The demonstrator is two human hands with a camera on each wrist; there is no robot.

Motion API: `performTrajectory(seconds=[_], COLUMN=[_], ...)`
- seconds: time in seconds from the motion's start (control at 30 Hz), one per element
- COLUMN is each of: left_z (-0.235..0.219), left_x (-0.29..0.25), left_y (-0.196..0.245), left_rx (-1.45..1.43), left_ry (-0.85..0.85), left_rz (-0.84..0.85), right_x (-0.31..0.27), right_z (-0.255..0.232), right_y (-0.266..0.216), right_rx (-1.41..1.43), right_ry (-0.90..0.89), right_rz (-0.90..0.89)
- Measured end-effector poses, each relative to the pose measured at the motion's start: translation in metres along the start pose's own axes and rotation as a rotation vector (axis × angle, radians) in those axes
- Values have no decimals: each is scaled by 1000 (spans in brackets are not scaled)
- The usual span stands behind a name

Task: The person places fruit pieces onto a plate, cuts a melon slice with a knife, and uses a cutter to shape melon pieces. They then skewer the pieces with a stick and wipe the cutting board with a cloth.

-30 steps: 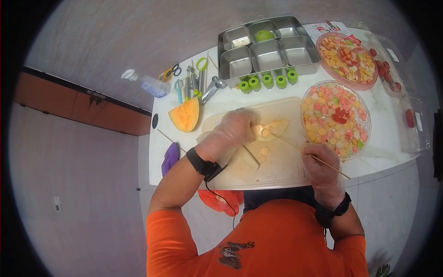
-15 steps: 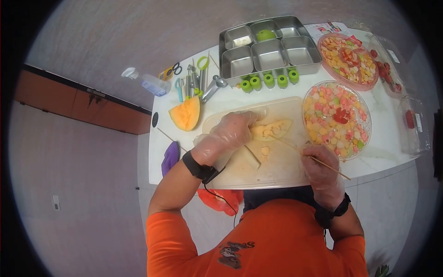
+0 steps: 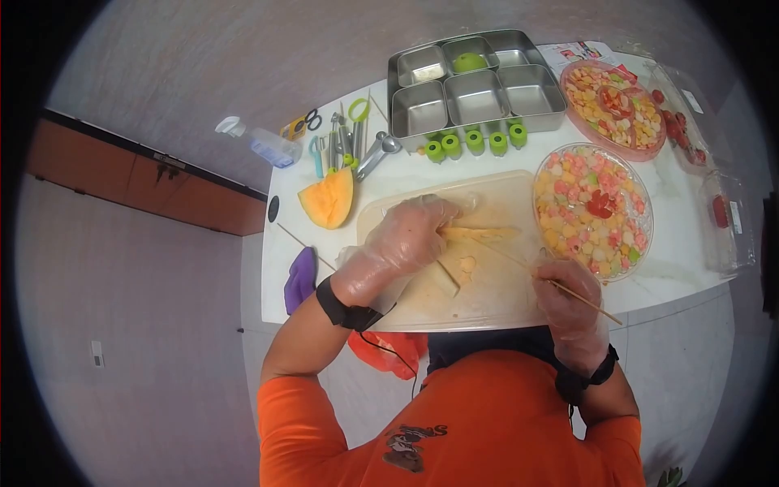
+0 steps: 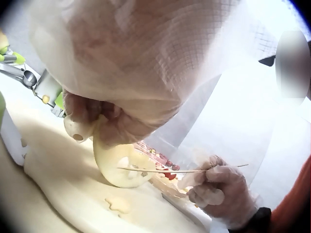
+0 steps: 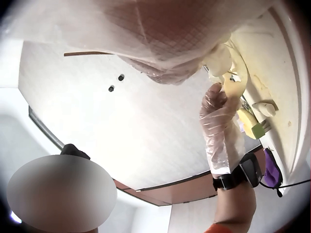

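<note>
In a clear plastic glove, my left hand (image 3: 406, 237) grips a thin pale-yellow melon slice (image 4: 109, 162) with holes cut through it, tilted up on its edge over the cutting board (image 3: 507, 296). My gloved right hand (image 3: 570, 302) pinches a thin wooden skewer (image 3: 586, 300); its tip reaches the slice at a hole in the left wrist view. On the board below lies a small melon cut-out (image 4: 118, 204). A pale strip (image 3: 442, 280), partly hidden by the left hand, lies nearer the wrist.
Right of the board stands a round platter (image 3: 541, 223) of fruit shapes, with a pink divided tray (image 3: 572, 118) behind it. Steel pans (image 3: 479, 97) and green-topped cutters (image 3: 475, 144) line the back. An orange melon wedge (image 3: 326, 201), scoops (image 3: 378, 156) and a purple cloth (image 3: 300, 280) lie left.
The left hand has turned the melon slice from showing its broad face to nearly edge-on in the head view. The right hand keeps the skewer at the slice, almost in place.
</note>
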State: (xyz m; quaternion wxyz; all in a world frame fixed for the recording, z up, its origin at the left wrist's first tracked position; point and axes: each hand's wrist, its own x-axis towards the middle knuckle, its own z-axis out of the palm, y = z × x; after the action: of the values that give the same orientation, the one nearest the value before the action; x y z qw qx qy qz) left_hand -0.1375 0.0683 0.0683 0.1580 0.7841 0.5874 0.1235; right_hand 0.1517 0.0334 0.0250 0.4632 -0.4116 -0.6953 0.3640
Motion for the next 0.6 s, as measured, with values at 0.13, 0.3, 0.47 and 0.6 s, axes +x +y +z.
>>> performTrajectory(seconds=[0.13, 0.3, 0.47, 0.6], left_z=[-7, -9, 4, 2], left_x=[-11, -24, -27, -29], left_y=[2, -1, -7, -2], left_rx=[50, 128, 75, -4], left_ry=[177, 100, 106, 198], left_rz=[202, 337, 426, 412], right_x=[-11, -17, -8, -8], right_z=[-17, -36, -16, 1], right_y=[3, -2, -2, 4], right_rx=[213, 492, 369, 231], right_ry=[46, 156, 110, -4], right_rz=[29, 208, 218, 147])
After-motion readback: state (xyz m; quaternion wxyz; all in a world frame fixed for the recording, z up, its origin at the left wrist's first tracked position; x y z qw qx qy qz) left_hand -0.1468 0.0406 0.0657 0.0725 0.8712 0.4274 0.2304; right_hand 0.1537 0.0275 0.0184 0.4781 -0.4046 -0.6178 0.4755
